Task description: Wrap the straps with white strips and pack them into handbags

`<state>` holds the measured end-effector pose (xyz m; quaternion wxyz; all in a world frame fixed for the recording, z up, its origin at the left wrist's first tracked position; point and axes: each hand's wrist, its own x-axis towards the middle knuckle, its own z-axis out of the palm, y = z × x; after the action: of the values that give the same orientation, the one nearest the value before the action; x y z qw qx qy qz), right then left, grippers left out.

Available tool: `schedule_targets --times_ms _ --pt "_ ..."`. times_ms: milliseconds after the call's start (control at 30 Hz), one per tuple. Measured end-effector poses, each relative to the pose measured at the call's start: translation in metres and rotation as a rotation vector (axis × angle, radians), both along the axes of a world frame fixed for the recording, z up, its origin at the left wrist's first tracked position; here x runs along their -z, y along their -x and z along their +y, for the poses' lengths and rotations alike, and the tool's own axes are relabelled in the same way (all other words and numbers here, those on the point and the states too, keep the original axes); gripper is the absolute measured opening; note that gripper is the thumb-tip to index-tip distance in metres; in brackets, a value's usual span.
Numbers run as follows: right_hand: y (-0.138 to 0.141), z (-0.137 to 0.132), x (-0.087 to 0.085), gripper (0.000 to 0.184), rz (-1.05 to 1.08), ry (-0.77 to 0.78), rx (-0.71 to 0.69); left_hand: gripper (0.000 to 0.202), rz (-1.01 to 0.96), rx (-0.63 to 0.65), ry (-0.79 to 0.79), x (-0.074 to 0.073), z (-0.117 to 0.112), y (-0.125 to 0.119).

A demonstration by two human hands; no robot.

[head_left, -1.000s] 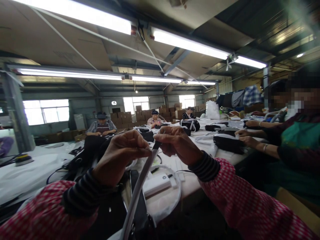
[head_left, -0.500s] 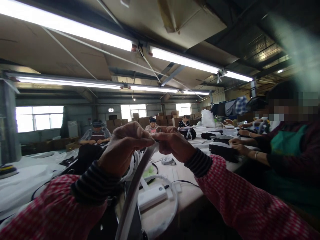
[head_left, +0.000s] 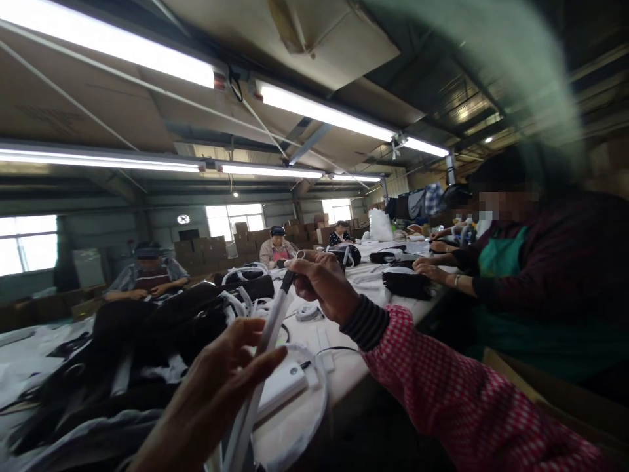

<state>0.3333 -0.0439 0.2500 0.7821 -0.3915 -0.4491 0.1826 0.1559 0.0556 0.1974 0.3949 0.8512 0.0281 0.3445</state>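
My right hand (head_left: pixel 322 285) is raised over the table and pinches the dark upper end of a long white strap (head_left: pixel 268 337). The strap runs down and to the left, out of the bottom of the view. My left hand (head_left: pixel 223 377) sits lower on the strap, fingers loosely curled along it and partly spread, touching it. Under the strap lie a white flat box (head_left: pixel 280 387) and a white ring-shaped cord on the table (head_left: pixel 344 370).
Black bags with white straps (head_left: pixel 196 314) are heaped to my left. A person in a green apron (head_left: pixel 515 275) works on a black bag (head_left: pixel 405 283) at my right. Other people sit across the table, with cardboard boxes (head_left: pixel 206 249) behind them.
My left hand has let go of the strap's top end and slid down along it. My right hand still holds the end. The view has swung to the right.
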Motion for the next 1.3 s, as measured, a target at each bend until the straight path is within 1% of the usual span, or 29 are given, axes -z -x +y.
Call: schedule_targets --times_ms 33,100,167,233,300,367,400,467,533,600,667,733,767,800,867,967,1033,1067,1100,1133,1167,1200,1233,1300 --pt "0.000 0.001 0.002 0.029 0.012 0.005 0.005 0.032 0.035 -0.031 -0.027 0.003 -0.003 -0.001" --pt "0.001 0.001 0.005 0.029 0.028 -0.009 -0.005 0.028 0.073 -0.070 -0.026 0.002 -0.013 -0.005" --pt "0.000 0.000 0.009 0.027 0.027 -0.050 -0.072 0.036 0.068 -0.052 0.001 -0.004 -0.020 -0.009" --pt "-0.005 -0.003 0.014 0.027 0.007 -0.072 -0.173 0.043 0.101 -0.003 0.058 -0.010 -0.022 -0.012" --pt "-0.012 -0.005 0.019 0.028 -0.020 -0.057 -0.223 0.047 0.141 0.084 0.132 -0.011 -0.018 -0.013" --pt "-0.018 -0.006 0.024 0.031 -0.052 -0.021 -0.184 0.047 0.155 0.176 0.207 -0.008 -0.013 -0.016" --pt "-0.020 -0.006 0.025 0.032 -0.072 -0.006 -0.144 0.046 0.160 0.197 0.238 -0.006 -0.011 -0.018" --pt "-0.021 -0.006 0.025 0.035 -0.131 0.040 -0.084 0.048 0.176 0.188 0.261 -0.002 -0.012 -0.023" --pt "-0.021 -0.007 0.022 0.037 -0.179 0.100 -0.073 0.049 0.181 0.146 0.225 0.000 -0.016 -0.028" --pt "-0.021 -0.009 0.020 0.038 -0.162 0.141 -0.117 0.048 0.152 0.104 0.185 -0.002 -0.021 -0.031" --pt "-0.023 -0.011 0.022 0.039 -0.061 0.093 -0.170 0.046 0.118 0.091 0.206 -0.006 -0.023 -0.031" --pt "-0.024 -0.013 0.033 0.041 0.056 0.007 -0.194 0.045 0.096 0.125 0.286 -0.011 -0.020 -0.031" --pt "-0.022 -0.013 0.043 0.041 0.093 -0.013 -0.204 0.044 0.082 0.150 0.341 -0.013 -0.017 -0.031" --pt "-0.019 -0.013 0.054 0.040 0.104 -0.001 -0.221 0.042 0.067 0.177 0.400 -0.015 -0.014 -0.033" --pt "-0.007 -0.010 0.080 0.037 0.062 0.106 -0.300 0.037 0.033 0.237 0.522 -0.020 -0.008 -0.039" --pt "0.027 -0.003 0.116 0.036 -0.054 0.285 -0.509 0.028 -0.019 0.326 0.657 -0.034 -0.003 -0.055" --pt "0.051 -0.002 0.128 0.037 -0.102 0.321 -0.605 0.026 -0.030 0.356 0.684 -0.045 -0.001 -0.065" --pt "0.060 -0.002 0.130 0.035 -0.109 0.312 -0.606 0.027 -0.008 0.358 0.668 -0.048 0.000 -0.068" --pt "0.065 -0.003 0.129 0.034 -0.103 0.291 -0.572 0.030 0.024 0.350 0.641 -0.048 0.003 -0.069" --pt "0.066 -0.005 0.126 0.033 -0.081 0.262 -0.506 0.036 0.061 0.334 0.611 -0.045 0.005 -0.067" --pt "0.062 -0.007 0.122 0.033 -0.052 0.230 -0.419 0.043 0.100 0.315 0.585 -0.039 0.008 -0.062" --pt "0.053 -0.010 0.117 0.032 -0.022 0.200 -0.323 0.050 0.140 0.296 0.572 -0.028 0.011 -0.054" --pt "0.041 -0.014 0.111 0.031 0.013 0.173 -0.225 0.057 0.180 0.284 0.570 -0.013 0.013 -0.043" --pt "0.007 -0.024 0.100 0.031 0.079 0.118 -0.054 0.064 0.308 0.308 0.605 0.026 0.014 -0.019"
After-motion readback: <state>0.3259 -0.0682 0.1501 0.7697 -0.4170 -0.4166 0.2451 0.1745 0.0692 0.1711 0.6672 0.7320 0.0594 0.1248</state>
